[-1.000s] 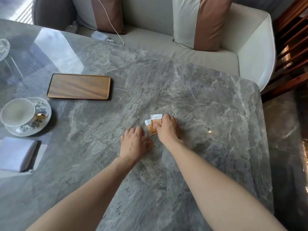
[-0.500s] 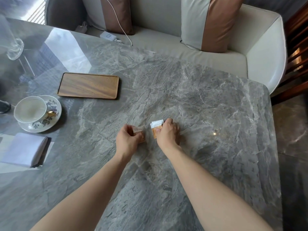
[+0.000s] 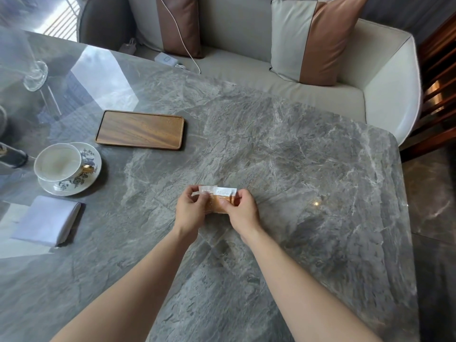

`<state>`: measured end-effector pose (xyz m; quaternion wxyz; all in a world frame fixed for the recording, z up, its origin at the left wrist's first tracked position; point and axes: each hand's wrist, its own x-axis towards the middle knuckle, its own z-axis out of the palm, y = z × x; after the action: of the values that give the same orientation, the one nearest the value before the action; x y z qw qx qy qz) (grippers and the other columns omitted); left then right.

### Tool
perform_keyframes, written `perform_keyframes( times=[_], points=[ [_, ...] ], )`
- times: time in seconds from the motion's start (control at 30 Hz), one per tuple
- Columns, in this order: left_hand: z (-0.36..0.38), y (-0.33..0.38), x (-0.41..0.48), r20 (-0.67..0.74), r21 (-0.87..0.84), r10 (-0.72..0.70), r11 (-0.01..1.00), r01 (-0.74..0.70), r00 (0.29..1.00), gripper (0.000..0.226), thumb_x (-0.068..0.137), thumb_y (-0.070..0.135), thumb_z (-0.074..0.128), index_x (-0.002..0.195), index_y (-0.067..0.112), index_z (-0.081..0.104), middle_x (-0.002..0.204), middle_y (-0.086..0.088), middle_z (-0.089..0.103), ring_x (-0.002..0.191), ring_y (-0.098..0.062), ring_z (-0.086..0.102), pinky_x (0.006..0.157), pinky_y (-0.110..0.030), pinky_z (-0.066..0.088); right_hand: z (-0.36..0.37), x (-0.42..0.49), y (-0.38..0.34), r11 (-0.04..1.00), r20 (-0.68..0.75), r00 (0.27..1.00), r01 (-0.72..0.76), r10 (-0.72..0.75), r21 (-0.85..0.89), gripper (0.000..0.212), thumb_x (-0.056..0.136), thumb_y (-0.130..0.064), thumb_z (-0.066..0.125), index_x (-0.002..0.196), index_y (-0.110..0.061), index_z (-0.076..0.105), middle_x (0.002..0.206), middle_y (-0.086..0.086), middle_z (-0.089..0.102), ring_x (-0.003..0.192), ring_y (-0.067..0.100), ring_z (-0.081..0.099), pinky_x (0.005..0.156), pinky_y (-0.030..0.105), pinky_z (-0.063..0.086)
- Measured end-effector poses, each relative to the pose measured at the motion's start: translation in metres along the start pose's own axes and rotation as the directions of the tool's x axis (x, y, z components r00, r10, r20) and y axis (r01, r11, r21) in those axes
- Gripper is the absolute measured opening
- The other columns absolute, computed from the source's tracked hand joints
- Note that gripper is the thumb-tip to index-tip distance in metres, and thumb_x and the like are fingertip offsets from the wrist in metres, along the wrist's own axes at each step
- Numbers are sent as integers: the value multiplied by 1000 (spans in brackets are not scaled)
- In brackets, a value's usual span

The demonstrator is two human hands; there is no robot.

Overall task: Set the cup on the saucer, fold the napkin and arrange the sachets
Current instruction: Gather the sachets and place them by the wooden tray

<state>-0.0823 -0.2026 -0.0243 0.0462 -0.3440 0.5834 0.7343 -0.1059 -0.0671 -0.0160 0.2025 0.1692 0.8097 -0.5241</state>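
Orange-and-white sachets [image 3: 220, 198] are held overlapped between both hands, just above the middle of the grey marble table [image 3: 308, 169]. My left hand [image 3: 190, 211] pinches their left side and my right hand [image 3: 243, 211] pinches their right side. How many sachets are in the bundle is hidden by my fingers. At the left, a white cup [image 3: 59, 162] with a gold handle stands on a floral saucer [image 3: 92, 159]. A folded white napkin [image 3: 47, 219] lies in front of the saucer.
A flat wooden tray [image 3: 140, 130] lies behind the cup. A wine glass [image 3: 35, 74] stands at the far left, with a dark object [image 3: 13, 155] at the left edge. A cream sofa [image 3: 385, 95] with cushions and a charger cable sits behind the table.
My hands have lifted the sachets off the table and brought them together into one overlapped bundle. The view has shifted left and back a little.
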Motion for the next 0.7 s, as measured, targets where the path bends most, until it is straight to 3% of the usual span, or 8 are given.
perform_keyframes(
  times=[0.1, 0.17, 0.3, 0.37, 0.5, 0.63, 0.7],
  points=[
    [-4, 2, -2, 58, -98, -36, 994, 41, 998, 13, 96, 7, 62, 109, 8, 63, 91, -10, 77, 80, -24, 72, 80, -43, 58, 7, -4, 0, 999, -20, 999, -35, 35, 0, 39, 67, -46, 77, 95, -27, 57, 93, -10, 70, 88, 17, 68, 85, 41, 56],
    [-8, 4, -3, 111, -122, -51, 990, 64, 992, 24, 91, 0, 66, 115, 2, 62, 103, -20, 75, 87, -29, 71, 84, -44, 58, 9, -5, -3, 999, -32, 999, -38, 38, 12, 43, 63, -50, 77, 94, -28, 58, 92, -10, 71, 87, 15, 69, 86, 45, 56],
    [-17, 7, -4, 223, -175, -72, 978, 112, 972, 32, 90, -1, 67, 120, -11, 60, 115, -31, 69, 101, -40, 68, 92, -47, 57, 14, -9, -7, 994, -18, 999, -33, 36, 105, 38, 67, -43, 83, 93, -27, 62, 90, -7, 74, 84, 12, 71, 84, 46, 59],
    [-22, 10, -4, 272, -214, -89, 965, 150, 958, 39, 88, 1, 70, 123, -11, 58, 117, -30, 69, 101, -40, 68, 87, -41, 59, 18, -11, -9, 979, -3, 999, -49, 51, 196, 32, 73, -33, 86, 94, -23, 64, 92, -3, 75, 86, 15, 72, 83, 47, 60],
    [-29, 15, -5, 320, -218, -131, 954, 208, 938, 42, 83, 1, 75, 123, -1, 61, 109, -19, 72, 88, -26, 71, 66, -28, 56, 26, -12, -15, 958, 1, 999, -46, 48, 282, 27, 80, -24, 84, 98, -18, 66, 97, 4, 76, 92, 22, 73, 81, 41, 60],
    [-38, 20, -1, 279, -242, -151, 945, 222, 948, 30, 86, -2, 73, 114, 8, 66, 98, -11, 75, 82, -21, 72, 64, -26, 56, 34, -13, -23, 922, 88, 996, -64, 32, 382, 25, 83, -28, 81, 98, -17, 66, 93, 2, 75, 80, 14, 70, 62, 22, 54],
    [-45, 25, 4, 229, -238, -155, 948, 210, 961, 28, 88, -4, 70, 111, 10, 66, 95, -8, 76, 82, -19, 73, 66, -27, 56, 38, -11, -28, 932, 58, 998, -36, 16, 360, 28, 88, -38, 74, 99, -13, 65, 92, 3, 73, 81, 14, 69, 65, 23, 52]
  ],
)
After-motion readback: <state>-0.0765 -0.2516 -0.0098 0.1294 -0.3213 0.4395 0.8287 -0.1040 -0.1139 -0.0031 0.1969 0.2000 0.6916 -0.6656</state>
